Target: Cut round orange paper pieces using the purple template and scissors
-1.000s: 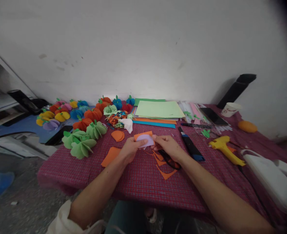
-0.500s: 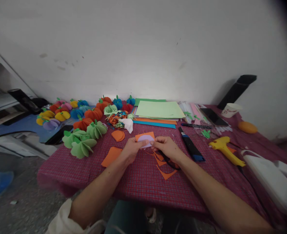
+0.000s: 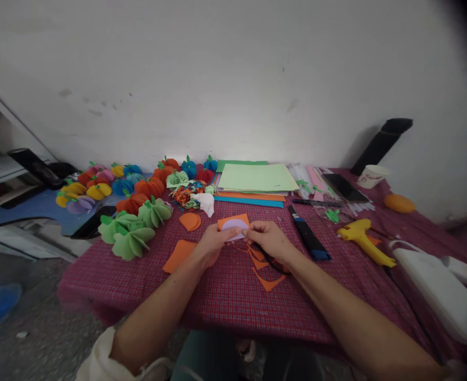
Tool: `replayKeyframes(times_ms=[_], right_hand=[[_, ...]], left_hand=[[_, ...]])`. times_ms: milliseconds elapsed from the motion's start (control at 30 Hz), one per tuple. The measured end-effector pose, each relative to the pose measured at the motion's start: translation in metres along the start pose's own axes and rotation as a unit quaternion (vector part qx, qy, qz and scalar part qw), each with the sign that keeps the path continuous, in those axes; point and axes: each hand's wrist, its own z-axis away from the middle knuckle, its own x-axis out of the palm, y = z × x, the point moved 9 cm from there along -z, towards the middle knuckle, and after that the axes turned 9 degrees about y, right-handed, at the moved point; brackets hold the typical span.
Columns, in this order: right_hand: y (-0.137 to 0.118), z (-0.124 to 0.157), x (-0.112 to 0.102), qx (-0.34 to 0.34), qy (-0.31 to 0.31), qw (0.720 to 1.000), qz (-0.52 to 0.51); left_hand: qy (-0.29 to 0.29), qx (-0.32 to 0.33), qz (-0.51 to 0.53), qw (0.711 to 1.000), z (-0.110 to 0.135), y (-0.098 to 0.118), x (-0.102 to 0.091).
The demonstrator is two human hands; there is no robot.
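Both my hands meet over the middle of the checked red tablecloth (image 3: 225, 296). My left hand (image 3: 211, 244) and my right hand (image 3: 268, 238) pinch a small orange paper piece (image 3: 233, 219) with a pale lilac circle (image 3: 234, 226) laid on it, held just above the cloth. Fingers of both hands are closed on its edges. Orange paper offcuts (image 3: 267, 280) and dark scissors (image 3: 275, 263) lie under my right wrist. An orange square (image 3: 179, 254) and an orange half-round (image 3: 190, 221) lie to the left.
Paper pumpkins (image 3: 132, 233) in green, orange, yellow and blue crowd the table's left. Stacked coloured sheets (image 3: 257, 180) lie at the back, a black cutter (image 3: 308, 238) and yellow glue gun (image 3: 362, 241) to the right, with a phone (image 3: 346, 188), a paper cup (image 3: 372, 176) and a white bag (image 3: 435, 286).
The orange piece with the lilac circle has turned flatter toward me between my fingers. Hands stay in the same spot; the view shifted slightly.
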Motion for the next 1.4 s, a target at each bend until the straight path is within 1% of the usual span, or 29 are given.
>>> replayKeyframes(times_ms=[67, 300, 533, 600, 700, 767, 833, 900, 967, 1033, 1100, 1200, 1333, 1400], right_hand=[[-0.001, 0.000, 0.000, -0.006, -0.003, 1.000, 0.010], [-0.006, 0.002, 0.003, -0.026, -0.015, 0.999, 0.016], [-0.012, 0.002, 0.003, -0.029, -0.015, 0.999, 0.014], [-0.015, 0.000, -0.002, -0.041, -0.004, 0.999, 0.003], [-0.021, -0.003, -0.018, -0.066, 0.041, 0.997, 0.005], [-0.023, -0.003, -0.026, -0.079, 0.058, 0.994, 0.055], [-0.023, 0.001, -0.030, -0.090, 0.052, 0.982, 0.154], [-0.022, 0.012, -0.032, -0.095, 0.028, 0.962, 0.254], [-0.021, 0.027, -0.035, -0.109, 0.003, 0.935, 0.337], [-0.018, 0.042, -0.036, -0.122, -0.021, 0.909, 0.399], [-0.010, 0.052, -0.041, -0.105, -0.022, 0.885, 0.454], [-0.002, 0.055, -0.042, -0.094, -0.029, 0.870, 0.483], [-0.008, 0.048, -0.039, -0.117, -0.024, 0.868, 0.482], [-0.012, 0.046, -0.040, -0.119, -0.029, 0.877, 0.464]], left_hand=[[-0.007, 0.006, 0.000, 1.000, 0.001, 0.002, 0.002], [0.008, 0.005, 0.006, 1.000, 0.001, 0.002, 0.000], [0.011, 0.034, 0.024, 0.999, 0.003, 0.008, 0.002], [0.027, 0.042, 0.046, 0.998, 0.002, 0.011, -0.001], [0.055, 0.042, 0.099, 0.993, 0.000, 0.016, -0.009], [0.074, 0.035, 0.131, 0.988, -0.001, 0.019, -0.014], [0.094, 0.032, 0.159, 0.982, -0.001, 0.023, -0.020], [0.106, 0.033, 0.182, 0.977, 0.001, 0.027, -0.023], [0.104, 0.032, 0.202, 0.973, 0.002, 0.030, -0.025], [0.100, 0.028, 0.217, 0.971, 0.004, 0.032, -0.025], [0.099, 0.026, 0.228, 0.968, 0.005, 0.033, -0.025], [0.094, 0.034, 0.242, 0.965, 0.006, 0.035, -0.026], [0.083, 0.044, 0.254, 0.963, 0.006, 0.037, -0.026], [0.083, 0.043, 0.261, 0.961, 0.007, 0.038, -0.027]])
